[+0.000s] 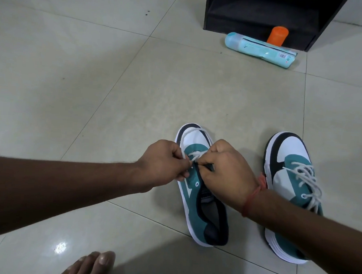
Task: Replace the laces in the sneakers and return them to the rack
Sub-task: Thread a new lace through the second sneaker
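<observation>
Beside the bare foot (91, 264), the left sneaker (202, 191) is mid-lacing on the floor: left hand (163, 164) and right hand (226, 171) each pinch the lace (193, 156); next, probably thread the following eyelet.

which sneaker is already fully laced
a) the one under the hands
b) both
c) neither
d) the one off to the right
d: the right sneaker shows white lace crisscrossed up its eyelets, while the left sneaker, which the left hand and right hand work on, has empty eyelets.

Glossy pale tiled floor (94, 89); black shelf unit (268, 15) at far edge.
</observation>
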